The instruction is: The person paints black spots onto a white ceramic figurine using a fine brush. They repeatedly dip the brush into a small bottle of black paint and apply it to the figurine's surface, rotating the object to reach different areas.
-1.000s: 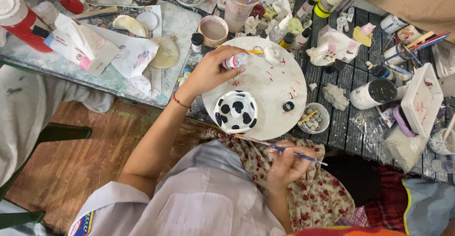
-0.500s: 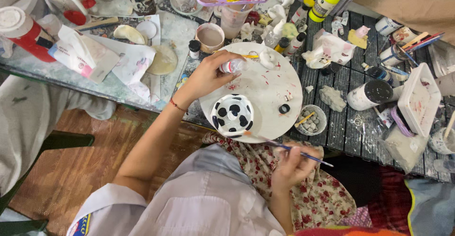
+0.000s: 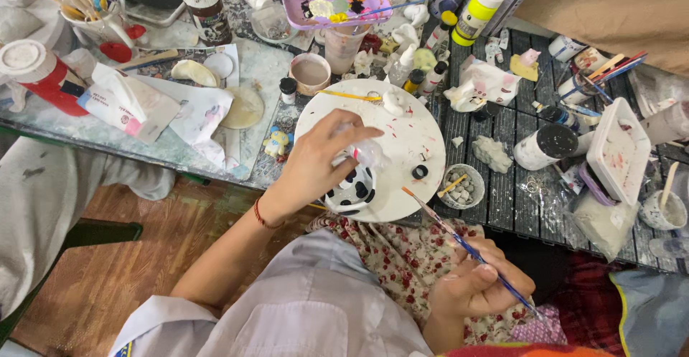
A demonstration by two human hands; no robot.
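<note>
Black-spotted white cup (image 3: pixel 352 188) at frame centre, steadied under left hand (image 3: pixel 316 163), fingers clamped on small paint tube (image 3: pixel 362 152); right hand (image 3: pixel 477 285) fingers pinch paintbrush (image 3: pixel 466 249) clear.

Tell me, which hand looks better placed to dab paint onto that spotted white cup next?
Probably the right hand: it holds the thin paintbrush with its tip pointing toward the spotted cup. The left hand is over the cup, gripping a small paint tube, so it has no brush.
</note>
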